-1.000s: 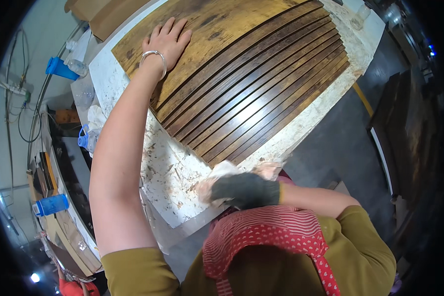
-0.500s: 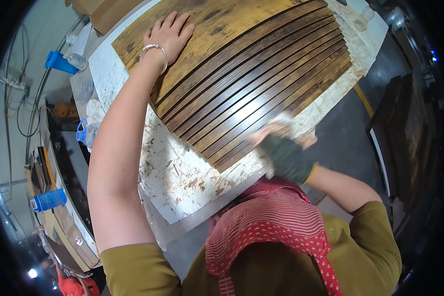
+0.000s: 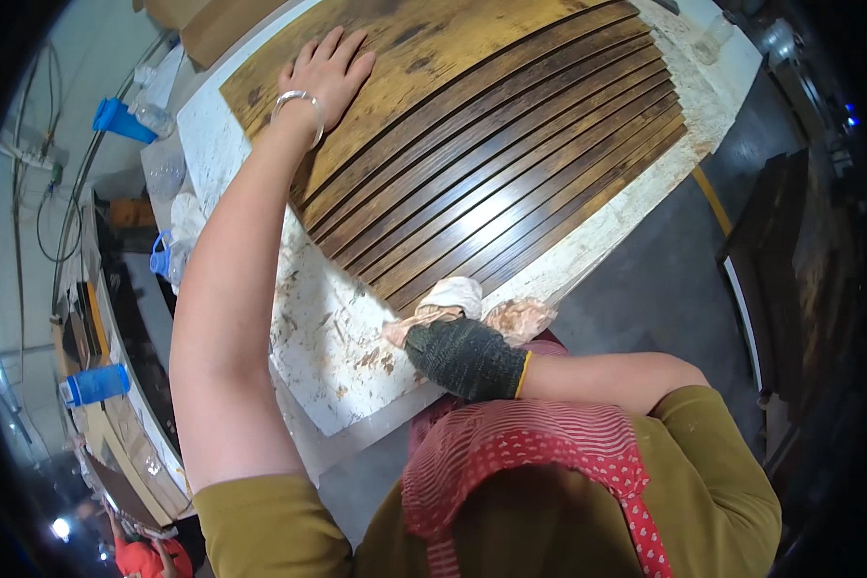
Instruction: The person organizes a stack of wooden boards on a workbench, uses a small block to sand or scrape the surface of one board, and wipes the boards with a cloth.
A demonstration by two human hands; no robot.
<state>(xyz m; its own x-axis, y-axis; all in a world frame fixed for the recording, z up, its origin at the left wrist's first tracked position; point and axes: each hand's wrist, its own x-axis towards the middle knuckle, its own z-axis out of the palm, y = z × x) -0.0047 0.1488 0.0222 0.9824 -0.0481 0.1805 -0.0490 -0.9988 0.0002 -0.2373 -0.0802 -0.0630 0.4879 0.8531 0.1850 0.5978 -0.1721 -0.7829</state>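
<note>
Bare, with a bracelet at the wrist, my left hand (image 3: 324,79) lies flat, fingers spread, on a brown wood-grain board (image 3: 405,43). In front of that board, several narrow dark wooden strips (image 3: 511,164) lie side by side in stepped rows. My right hand (image 3: 467,359), in a dark knitted glove, is closed on a crumpled pale cloth (image 3: 453,298) at the near left edge of the strips. Part of the cloth sticks out beside the glove. The right fingertips are partly hidden by the cloth.
A white, stain-splattered tabletop (image 3: 332,356) carries the boards. Blue containers (image 3: 123,119) and clear plastic bottles stand to the left. A blue bottle (image 3: 99,384) rests on a bench lower left, near a person in red (image 3: 149,557). Dark stacked panels (image 3: 785,289) are at right.
My right hand has swept left and toward me with the cloth, along the near edge of the strips. The left hand stays in place on the board.
</note>
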